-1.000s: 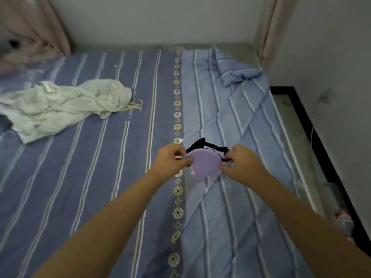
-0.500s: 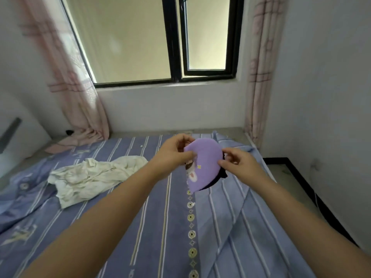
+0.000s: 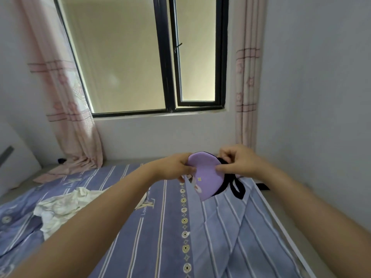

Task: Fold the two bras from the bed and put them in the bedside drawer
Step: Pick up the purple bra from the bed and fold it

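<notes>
A folded purple bra (image 3: pixel 206 173) with black straps and a small cartoon print is held up in the air above the bed. My left hand (image 3: pixel 174 167) pinches its left edge. My right hand (image 3: pixel 236 161) grips its right side, where the black straps loop down. The cups are pressed together into one rounded shape. No second bra and no bedside drawer can be made out in this view.
The bed (image 3: pixel 160 227) has a blue striped sheet. A crumpled white cloth (image 3: pixel 62 207) lies on its left part. Behind stand a black-framed window (image 3: pixel 166 57), pink curtains (image 3: pixel 68 109) at both sides, and a white wall (image 3: pixel 313 97) close on the right.
Both hands lifted the bra from the sheet into the air. The camera tilted up from the bed to the window, and the hands shifted slightly right.
</notes>
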Demonstrator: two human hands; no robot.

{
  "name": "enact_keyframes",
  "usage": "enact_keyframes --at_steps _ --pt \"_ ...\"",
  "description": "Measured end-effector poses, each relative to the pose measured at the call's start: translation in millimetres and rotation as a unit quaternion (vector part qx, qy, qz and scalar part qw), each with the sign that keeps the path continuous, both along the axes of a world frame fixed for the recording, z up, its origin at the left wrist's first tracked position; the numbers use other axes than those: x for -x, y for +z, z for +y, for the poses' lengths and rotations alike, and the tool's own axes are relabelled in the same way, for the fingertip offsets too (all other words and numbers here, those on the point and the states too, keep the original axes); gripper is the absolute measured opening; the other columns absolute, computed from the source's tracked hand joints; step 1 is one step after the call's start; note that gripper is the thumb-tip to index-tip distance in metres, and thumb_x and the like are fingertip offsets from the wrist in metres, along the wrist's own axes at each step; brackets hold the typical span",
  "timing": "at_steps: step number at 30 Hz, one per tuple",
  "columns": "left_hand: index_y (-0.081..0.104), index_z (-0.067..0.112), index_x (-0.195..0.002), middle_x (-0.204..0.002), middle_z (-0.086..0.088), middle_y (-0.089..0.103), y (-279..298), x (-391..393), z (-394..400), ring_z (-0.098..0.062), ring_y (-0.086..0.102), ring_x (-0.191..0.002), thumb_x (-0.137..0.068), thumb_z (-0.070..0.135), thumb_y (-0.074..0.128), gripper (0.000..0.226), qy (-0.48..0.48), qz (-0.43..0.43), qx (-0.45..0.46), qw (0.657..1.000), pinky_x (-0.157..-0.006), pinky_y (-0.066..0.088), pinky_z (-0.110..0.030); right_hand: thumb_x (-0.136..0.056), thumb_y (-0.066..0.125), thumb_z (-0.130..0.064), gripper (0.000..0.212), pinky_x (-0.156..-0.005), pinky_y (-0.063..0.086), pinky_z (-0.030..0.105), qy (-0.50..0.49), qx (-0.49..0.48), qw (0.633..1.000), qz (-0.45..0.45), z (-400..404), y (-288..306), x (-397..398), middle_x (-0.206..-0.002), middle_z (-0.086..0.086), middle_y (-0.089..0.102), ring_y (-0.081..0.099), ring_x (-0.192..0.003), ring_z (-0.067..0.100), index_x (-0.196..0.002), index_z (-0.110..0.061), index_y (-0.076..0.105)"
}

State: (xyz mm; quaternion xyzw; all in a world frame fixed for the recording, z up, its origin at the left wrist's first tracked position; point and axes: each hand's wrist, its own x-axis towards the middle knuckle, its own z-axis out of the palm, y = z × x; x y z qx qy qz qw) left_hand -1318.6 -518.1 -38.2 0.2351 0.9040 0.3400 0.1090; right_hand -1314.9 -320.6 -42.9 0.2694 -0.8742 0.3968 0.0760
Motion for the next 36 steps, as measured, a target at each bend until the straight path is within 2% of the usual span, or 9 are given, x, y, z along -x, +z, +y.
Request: enact_keyframes --at_steps 4,8,13,18,21,24,27,32,36 --pt "0.044 0.007 -0.104 -0.073 0.003 0.050 -6.2 1.1 -1.6 -0.008 0.054 -0.063 -0.089 0.005 0.044 0.015 0.053 0.022 -0.058 0.997 -0.054 0.050 -0.016 -0.073 0.069 -0.014 0.036 -0.048 0.032 0.011 -0.080 0.036 0.994 0.072 9.2 -2.6 2.8 -0.058 0.000 0.051 0.043 -0.052 0.011 -0.059 -0.031 0.040" --pt "0.040 0.015 -0.079 -0.069 -0.003 0.049 -12.3 -3.0 -0.5 -0.010 0.053 -0.056 -0.088 0.003 0.046 0.016 0.087 0.049 -0.176 0.979 -0.055 0.054 -0.021 -0.082 0.057 -0.038 0.014 -0.071 0.041 0.025 -0.085 -0.030 0.996 -0.015 12.6 -8.3 2.1 -0.088 -0.005 0.058 0.053 -0.080 0.013 -0.092 -0.029 0.058" --pt "0.045 0.024 -0.076 -0.072 -0.002 0.049 -14.0 -12.7 9.9 0.003 0.055 -0.049 -0.088 -0.001 0.046 0.028 0.048 0.070 -0.274 0.958 -0.051 0.053 -0.013 -0.093 0.040 -0.028 0.042 -0.029 0.017 0.010 -0.062 0.153 0.967 -0.194 9.3 -12.6 1.1 -0.028 -0.013 0.028 0.020 -0.026 0.004 -0.053 -0.017 0.033" --pt "0.047 0.017 -0.073 -0.068 0.000 0.045 -11.4 -19.3 6.1 -0.015 0.046 -0.066 -0.096 0.020 0.031 0.028 0.060 0.089 -0.193 0.975 -0.069 0.046 -0.027 -0.095 0.035 -0.012 0.045 -0.030 0.022 0.011 -0.002 0.085 0.980 -0.177 8.8 -9.8 -5.9 -0.036 -0.004 0.048 0.028 -0.027 0.003 -0.051 -0.013 0.043" --pt "0.039 0.019 -0.066 -0.063 0.003 0.039 -8.0 -16.3 1.9 -0.013 0.038 -0.060 -0.095 0.016 0.034 0.030 0.091 0.175 -0.106 0.975 -0.057 0.034 -0.019 -0.090 0.036 -0.001 0.035 -0.030 0.023 0.012 0.032 0.081 0.980 -0.177 4.1 -9.9 -10.8 -0.044 -0.004 0.053 0.030 -0.029 0.002 -0.060 -0.014 0.049" --pt "0.041 0.018 -0.098 -0.070 0.007 0.040 -7.0 -17.7 2.2 -0.009 0.042 -0.056 -0.093 0.010 0.038 0.010 0.109 0.198 -0.119 0.967 -0.046 0.037 -0.008 -0.087 0.042 -0.002 0.019 -0.032 0.024 0.011 0.042 0.080 0.986 -0.143 1.1 -7.9 -12.4 -0.043 -0.009 0.047 0.032 -0.032 0.000 -0.074 -0.008 0.055" --pt "0.040 0.014 -0.120 -0.081 0.006 0.045 -8.5 -18.8 -0.2 -0.013 0.047 -0.063 -0.091 0.008 0.042 0.030 0.112 0.194 -0.119 0.967 -0.050 0.040 -0.007 -0.090 0.046 -0.012 0.026 -0.039 0.030 0.006 0.025 0.047 0.996 -0.078 0.3 -6.2 -15.2 -0.050 -0.006 0.042 0.038 -0.036 -0.003 -0.065 -0.016 0.049" --pt "0.056 0.026 -0.083 -0.074 0.004 0.056 -3.6 -27.1 -3.1 -0.011 0.054 -0.065 -0.084 0.014 0.056 0.012 0.056 0.064 -0.083 0.993 -0.055 0.045 -0.016 -0.091 0.044 -0.018 0.028 -0.048 0.033 0.010 0.003 -0.086 0.996 -0.018 -3.0 -1.8 -24.4 -0.057 -0.009 0.044 0.040 -0.051 0.000 -0.063 -0.023 0.044" --pt "0.059 0.021 -0.076 -0.067 0.001 0.055 -3.3 -29.7 -2.3 -0.003 0.052 -0.054 -0.086 0.014 0.055 0.013 0.051 0.080 -0.101 0.990 -0.049 0.043 -0.012 -0.087 0.052 -0.016 0.018 -0.064 0.046 0.031 0.009 -0.097 0.995 -0.036 4.4 3.0 -27.3 -0.080 0.004 0.061 0.056 -0.066 0.018 -0.104 -0.019 0.050"
